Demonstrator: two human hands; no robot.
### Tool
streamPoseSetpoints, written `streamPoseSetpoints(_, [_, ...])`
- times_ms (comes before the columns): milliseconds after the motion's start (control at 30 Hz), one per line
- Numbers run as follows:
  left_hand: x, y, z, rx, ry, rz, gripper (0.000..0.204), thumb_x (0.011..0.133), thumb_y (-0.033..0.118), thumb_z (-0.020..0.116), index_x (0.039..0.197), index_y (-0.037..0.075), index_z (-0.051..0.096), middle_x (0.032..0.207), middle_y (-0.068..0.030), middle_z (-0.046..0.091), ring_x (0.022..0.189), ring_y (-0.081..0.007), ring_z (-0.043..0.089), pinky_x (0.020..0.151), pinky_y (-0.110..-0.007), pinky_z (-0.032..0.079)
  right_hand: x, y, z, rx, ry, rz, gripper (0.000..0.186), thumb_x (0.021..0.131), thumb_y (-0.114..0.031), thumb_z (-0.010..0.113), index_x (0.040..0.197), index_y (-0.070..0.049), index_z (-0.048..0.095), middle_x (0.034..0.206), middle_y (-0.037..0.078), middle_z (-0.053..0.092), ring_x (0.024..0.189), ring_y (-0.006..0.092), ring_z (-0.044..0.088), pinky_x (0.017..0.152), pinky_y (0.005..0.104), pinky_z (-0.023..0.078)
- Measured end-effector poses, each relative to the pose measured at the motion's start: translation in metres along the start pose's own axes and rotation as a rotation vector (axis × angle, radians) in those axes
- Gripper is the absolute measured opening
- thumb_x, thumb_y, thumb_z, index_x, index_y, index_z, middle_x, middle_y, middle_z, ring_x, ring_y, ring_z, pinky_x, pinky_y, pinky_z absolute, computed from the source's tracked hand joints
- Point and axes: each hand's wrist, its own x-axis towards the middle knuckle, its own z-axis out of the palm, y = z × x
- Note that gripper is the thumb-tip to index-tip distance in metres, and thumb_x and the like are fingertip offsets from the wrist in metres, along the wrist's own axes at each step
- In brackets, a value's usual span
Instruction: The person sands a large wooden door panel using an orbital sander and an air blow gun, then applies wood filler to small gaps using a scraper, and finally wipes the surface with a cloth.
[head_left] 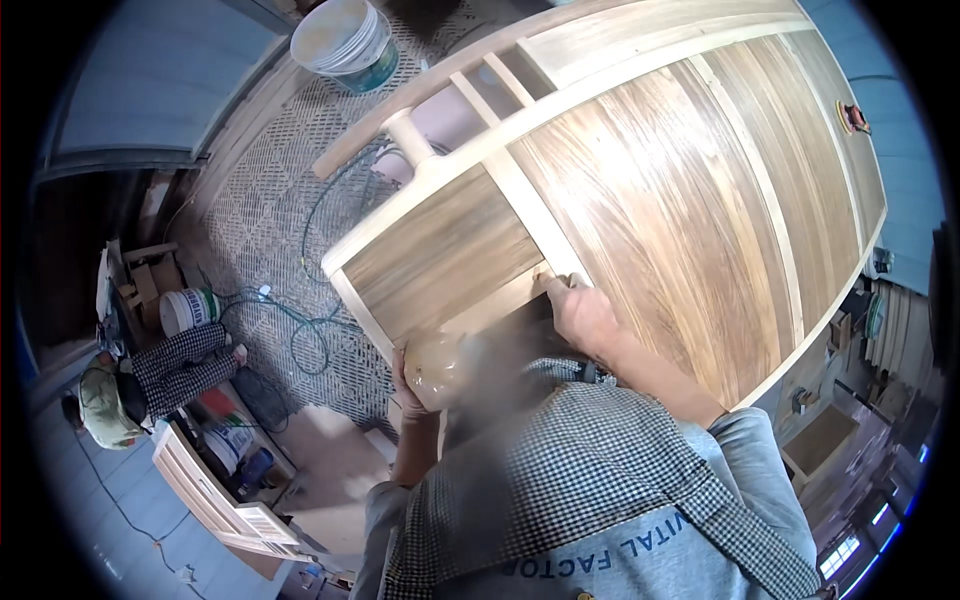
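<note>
A large wooden panel (640,190) with pale frame strips and brown grained boards slants across the view in front of me. My left hand (406,388) is closed around the side of a clear plastic tub (437,368) with something yellowish in it, at the panel's near left corner. On the pale strip between two brown boards, my right hand (583,312) presses down with fingers pinched together. Whatever small thing lies between those fingertips I cannot make out. A dark, blurred shape in front of my chest hides part of the panel's near edge.
A white bucket (345,45) stands on the patterned floor beyond the panel. Green hose (300,325) loops across the floor at left. Another bucket (188,311), checkered cloth (185,370) and a slatted wooden piece (215,495) are farther left. A small red-and-yellow object (853,118) rests on the panel's far right.
</note>
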Motion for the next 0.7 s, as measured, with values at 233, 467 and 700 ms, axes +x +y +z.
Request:
streamPoseSetpoints(233, [-0.025,0.012,-0.045,-0.040,0.037,-0.028,0.065,0.083,0.058,0.037,0.116,0.003,0.048,0.109,-0.0139,0.055,0.098,-0.0288,0.054,0.084,-0.043,0.046,0.004,-0.013,-0.018,-0.082,-0.184,0.041,0.030,0.078,-0.007,0.041,0.104,-0.012,0.053,0.088,0.022,0.058,0.073,0.0359,0.059,0.065,0.0417,0.048])
streamPoseSetpoints(467, [-0.049,0.006,-0.058,-0.203,-0.014,0.012,0.061,0.086,0.052,0.032,0.117,0.001,0.047,0.109,-0.0155,0.055,0.094,-0.0298,0.056,0.082,-0.042,0.046,-0.002,-0.040,0.012,0.199,-0.124,-0.396,0.038,0.074,-0.003,0.046,0.111,-0.009,0.054,0.087,0.021,0.060,0.080,0.0373,0.058,0.063,0.0417,0.050])
streamPoseSetpoints(700, [-0.053,0.011,-0.083,-0.389,-0.318,-0.010,0.066,0.087,0.055,0.026,0.125,0.002,0.040,0.123,-0.0163,0.046,0.112,-0.0291,0.045,0.094,-0.041,0.037,0.003,-0.079,0.048,0.129,-0.358,-0.591,0.050,0.072,-0.008,0.054,0.121,-0.011,0.042,0.111,0.023,0.051,0.088,0.0360,0.058,0.069,0.0401,0.051])
